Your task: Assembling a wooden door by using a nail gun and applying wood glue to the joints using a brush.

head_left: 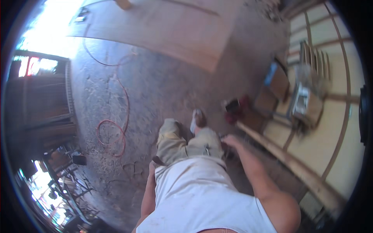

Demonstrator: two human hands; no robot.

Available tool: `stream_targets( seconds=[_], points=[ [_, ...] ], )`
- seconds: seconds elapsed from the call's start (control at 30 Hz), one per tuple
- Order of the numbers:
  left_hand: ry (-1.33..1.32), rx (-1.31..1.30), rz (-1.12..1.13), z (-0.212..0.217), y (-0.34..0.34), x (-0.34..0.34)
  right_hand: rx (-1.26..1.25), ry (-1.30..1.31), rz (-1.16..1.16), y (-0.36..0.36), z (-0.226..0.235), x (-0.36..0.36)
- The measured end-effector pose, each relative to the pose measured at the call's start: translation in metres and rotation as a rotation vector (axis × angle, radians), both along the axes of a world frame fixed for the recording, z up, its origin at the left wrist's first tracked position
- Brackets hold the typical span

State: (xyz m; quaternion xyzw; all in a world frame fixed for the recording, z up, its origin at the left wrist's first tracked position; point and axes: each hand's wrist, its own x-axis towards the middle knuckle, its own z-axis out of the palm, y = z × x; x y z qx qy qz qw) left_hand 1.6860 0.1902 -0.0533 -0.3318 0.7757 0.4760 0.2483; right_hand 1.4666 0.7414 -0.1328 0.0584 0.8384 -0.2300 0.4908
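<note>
Board (295, 165) was the thing nearest your right hand (232, 140). It was a long, pale piece of wood, and it lay on the floor (163, 85) on your right, running from near you toward the far side. Your right hand hung by your right leg, close to the board but not touching it. The hand was blurry, so I could not tell if the fingers were wide or curled. I saw nothing in it.

Your left hand (154, 161) was down by your left hip. Most of it was hidden behind your leg, so I could not tell how its fingers were or if they held anything.

You were in the middle of a step, with one shoe (197, 118) out in front.

I think the good way to do this step was to look where your feet went. A red cord (123, 97) lay in loops on the floor to your left, well apart from your shoe, and it could trip you. A red tool (237, 110) sat on the floor just past your shoe, to the right. The floor had wood bits all over it, which might be slippery. A big flat sheet of wood (175, 27) lay far ahead.
</note>
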Motion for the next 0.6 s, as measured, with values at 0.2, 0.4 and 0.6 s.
stream_targets(
  seconds=[0.2, 0.4, 0.6],
  points=[
    [-0.03, -0.303, -0.128, -0.018, -0.041, -0.219, -0.081, -0.033, -0.875, 0.005, 0.077, -0.113],
    [0.358, -0.52, -0.262, 0.007, -0.042, -0.492, 0.039, 0.183, -0.971, 0.02, 0.118, -0.175],
    [0.624, -0.565, -0.389, 0.052, 0.034, -0.709, 0.107, 0.139, -0.951, 0.025, 0.129, -0.21]
  ],
)
